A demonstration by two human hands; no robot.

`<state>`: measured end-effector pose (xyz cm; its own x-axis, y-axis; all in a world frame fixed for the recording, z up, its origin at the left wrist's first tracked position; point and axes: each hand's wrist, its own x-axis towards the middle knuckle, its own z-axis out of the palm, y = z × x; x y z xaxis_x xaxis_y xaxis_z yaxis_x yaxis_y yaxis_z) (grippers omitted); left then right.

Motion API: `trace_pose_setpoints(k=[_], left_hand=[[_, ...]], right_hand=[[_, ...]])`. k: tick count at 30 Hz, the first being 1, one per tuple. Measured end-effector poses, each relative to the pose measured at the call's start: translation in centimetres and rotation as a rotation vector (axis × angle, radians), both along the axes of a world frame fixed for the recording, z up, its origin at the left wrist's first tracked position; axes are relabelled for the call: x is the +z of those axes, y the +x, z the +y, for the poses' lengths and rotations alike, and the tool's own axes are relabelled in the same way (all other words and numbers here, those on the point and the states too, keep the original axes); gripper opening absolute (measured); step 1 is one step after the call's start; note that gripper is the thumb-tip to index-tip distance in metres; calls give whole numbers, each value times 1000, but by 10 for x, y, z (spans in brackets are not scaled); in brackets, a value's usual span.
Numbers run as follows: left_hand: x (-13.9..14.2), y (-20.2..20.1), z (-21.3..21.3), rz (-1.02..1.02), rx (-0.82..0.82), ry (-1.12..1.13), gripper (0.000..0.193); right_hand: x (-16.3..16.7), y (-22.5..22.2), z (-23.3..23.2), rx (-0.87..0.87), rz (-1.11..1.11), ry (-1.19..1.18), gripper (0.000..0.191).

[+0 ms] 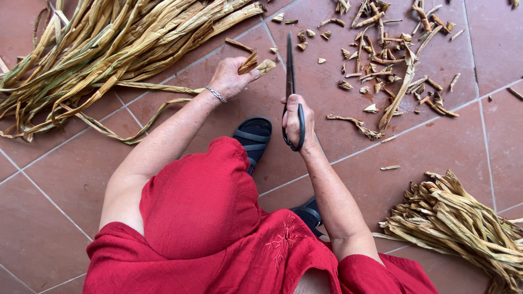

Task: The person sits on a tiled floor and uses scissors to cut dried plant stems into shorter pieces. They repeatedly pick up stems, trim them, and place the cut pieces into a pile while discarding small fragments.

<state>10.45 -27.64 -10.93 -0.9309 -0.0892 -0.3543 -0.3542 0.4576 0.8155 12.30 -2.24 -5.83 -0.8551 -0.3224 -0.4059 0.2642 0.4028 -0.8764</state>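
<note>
Dried leaf strip point(249, 63) sits pinched in my left hand point(230, 78), its cut end poking out above the tiled floor point(65, 179). My right hand point(297, 121) is closed around black scissors point(290, 81), blades pointing away, just beside the strip. Trimmed scraps point(381, 60) lie to the right.

Trimmed stalk bundle point(463, 223) lower right; cut scraps point(381, 60) scattered on terracotta tile floor point(54, 218).

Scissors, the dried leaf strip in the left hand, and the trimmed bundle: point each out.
scissors point(290, 71), head view, on the dark blades.
dried leaf strip point(249, 62), head view, on the held end.
trimmed bundle point(457, 218), head view, mid-pile.
</note>
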Motion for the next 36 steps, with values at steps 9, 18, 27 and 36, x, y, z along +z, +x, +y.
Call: trace_pose_setpoints(k=[9,18,27,36], left_hand=[[25,-9,-85,49,248,-327,32],[12,-24,-103,275,88,-763,33],[13,-20,-102,-11,3,-925,30],[47,-17,-41,-201,346,436,19]], right_hand=[[-15,-10,7,-93,-108,-91,68],[-12,8,-6,-2,-160,-107,64],[-12,9,-11,48,-166,-2,65],[-1,14,-18,110,-112,-11,75]])
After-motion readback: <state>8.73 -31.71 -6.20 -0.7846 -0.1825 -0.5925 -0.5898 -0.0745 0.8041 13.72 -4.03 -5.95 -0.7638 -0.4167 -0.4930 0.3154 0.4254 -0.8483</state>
